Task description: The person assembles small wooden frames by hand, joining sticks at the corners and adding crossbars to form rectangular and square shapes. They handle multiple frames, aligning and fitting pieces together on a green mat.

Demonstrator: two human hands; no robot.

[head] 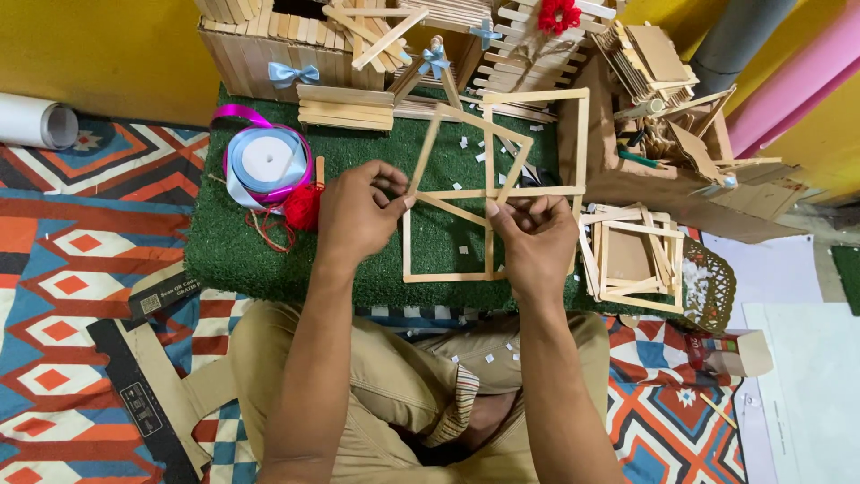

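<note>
A frame of wooden craft sticks is held up in both hands above a green turf mat.

The stick frame [488, 193], made of overlapping squares, is pinched at its left corner by the left hand [358, 211] and at its middle by the right hand [536, 237], both closed on sticks. It is held just above the green turf mat [224, 251], which is strewn with small white scraps. A spool of pale blue ribbon [266, 161] and a ball of red yarn [303, 206] lie left of the left hand. Finished stick frames [632, 260] are stacked right of the right hand. A black flat package with a white label [143, 394] lies on the patterned rug [54, 269] at lower left, and a brown carton [730, 351] at lower right.
</note>
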